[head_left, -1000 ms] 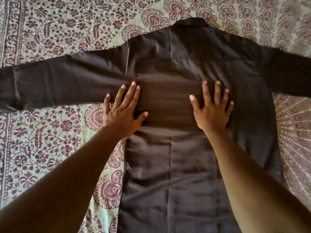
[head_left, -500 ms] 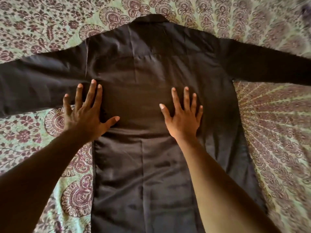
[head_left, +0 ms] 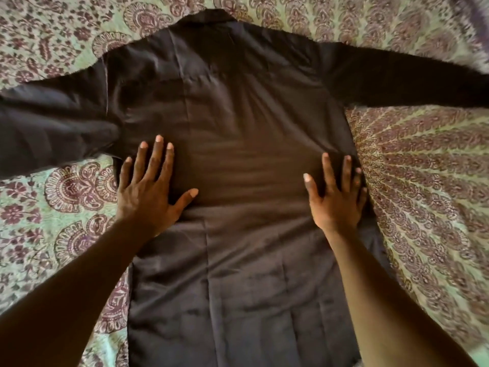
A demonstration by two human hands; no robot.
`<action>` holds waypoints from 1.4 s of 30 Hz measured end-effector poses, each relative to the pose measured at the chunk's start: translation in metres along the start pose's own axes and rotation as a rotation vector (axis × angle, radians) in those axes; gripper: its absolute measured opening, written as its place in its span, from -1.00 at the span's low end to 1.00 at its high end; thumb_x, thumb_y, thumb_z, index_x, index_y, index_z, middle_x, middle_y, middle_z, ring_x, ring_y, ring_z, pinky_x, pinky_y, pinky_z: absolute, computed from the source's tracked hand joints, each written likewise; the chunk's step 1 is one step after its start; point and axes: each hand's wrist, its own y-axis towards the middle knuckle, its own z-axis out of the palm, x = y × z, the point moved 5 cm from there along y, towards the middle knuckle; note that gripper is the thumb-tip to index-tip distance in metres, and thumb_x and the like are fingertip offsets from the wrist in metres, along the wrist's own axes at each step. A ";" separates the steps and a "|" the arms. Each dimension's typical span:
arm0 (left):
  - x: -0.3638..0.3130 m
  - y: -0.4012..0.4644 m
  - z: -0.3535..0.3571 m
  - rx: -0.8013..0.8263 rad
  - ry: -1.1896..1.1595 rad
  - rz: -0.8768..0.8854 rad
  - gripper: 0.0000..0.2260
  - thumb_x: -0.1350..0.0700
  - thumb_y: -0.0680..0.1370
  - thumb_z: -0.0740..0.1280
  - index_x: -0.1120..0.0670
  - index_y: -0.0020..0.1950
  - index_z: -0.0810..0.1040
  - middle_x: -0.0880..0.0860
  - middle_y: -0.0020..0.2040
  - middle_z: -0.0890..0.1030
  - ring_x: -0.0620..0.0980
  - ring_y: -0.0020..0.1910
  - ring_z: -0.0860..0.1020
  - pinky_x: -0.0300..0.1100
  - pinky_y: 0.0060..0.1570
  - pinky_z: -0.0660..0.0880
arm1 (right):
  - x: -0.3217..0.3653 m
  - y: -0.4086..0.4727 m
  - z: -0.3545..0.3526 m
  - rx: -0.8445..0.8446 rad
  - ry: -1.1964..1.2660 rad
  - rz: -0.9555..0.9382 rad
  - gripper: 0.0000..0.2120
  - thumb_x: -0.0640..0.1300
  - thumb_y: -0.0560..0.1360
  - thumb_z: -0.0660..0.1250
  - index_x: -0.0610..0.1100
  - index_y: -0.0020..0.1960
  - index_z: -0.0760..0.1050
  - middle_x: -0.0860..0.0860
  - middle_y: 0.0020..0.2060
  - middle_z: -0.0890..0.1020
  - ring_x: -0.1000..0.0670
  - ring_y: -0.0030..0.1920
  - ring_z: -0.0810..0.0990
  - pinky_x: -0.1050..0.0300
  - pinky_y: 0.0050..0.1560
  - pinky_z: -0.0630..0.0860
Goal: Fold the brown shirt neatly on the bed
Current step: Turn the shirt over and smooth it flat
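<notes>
The brown shirt (head_left: 243, 144) lies spread flat on the bed, collar at the far end, both long sleeves stretched out to the sides. My left hand (head_left: 148, 189) presses flat on the shirt's left side just below the armpit, fingers straight and spread. My right hand (head_left: 336, 197) presses flat near the shirt's right side seam, fingers straight. The left sleeve is a little bunched near the armpit. The shirt's hem runs out of view at the bottom.
A patterned bedspread (head_left: 428, 181) in green and maroon covers the bed all around the shirt. Bare bedspread shows on both sides of the shirt's body.
My hands have slid apart across the shirt's body, the right one out to the right side seam. The view has shifted, and the left sleeve now bunches near the armpit.
</notes>
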 end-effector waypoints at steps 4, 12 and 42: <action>-0.030 -0.031 0.006 0.055 0.007 -0.027 -0.08 -0.47 0.53 0.00 0.10 0.70 -0.04 0.08 0.71 -0.07 0.17 0.68 -0.03 0.25 0.59 0.06 | -0.004 -0.006 -0.009 -0.076 0.019 0.135 -0.20 0.52 0.56 -0.22 0.14 0.68 0.04 -0.13 0.69 -0.04 -0.33 0.65 -0.07 -0.49 0.54 0.00; -0.060 -0.108 0.021 0.076 0.069 0.022 -0.13 -0.45 0.52 0.06 -0.01 0.70 0.00 0.03 0.71 -0.05 0.16 0.68 -0.02 0.24 0.59 0.05 | 0.106 -0.063 0.027 0.011 -0.006 -0.571 -0.40 0.44 0.61 0.00 0.39 0.62 0.01 0.07 0.69 -0.06 -0.10 0.68 -0.03 -0.36 0.57 0.05; -0.088 -0.225 0.032 -0.024 -0.007 0.057 -0.29 -0.25 0.65 0.12 0.08 0.70 0.05 0.08 0.71 0.00 0.09 0.68 0.03 0.18 0.57 0.14 | 0.039 -0.166 0.019 -0.071 -0.035 -0.520 -0.32 0.41 0.63 0.02 0.20 0.67 0.02 -0.11 0.69 -0.08 -0.24 0.67 -0.09 -0.40 0.56 0.02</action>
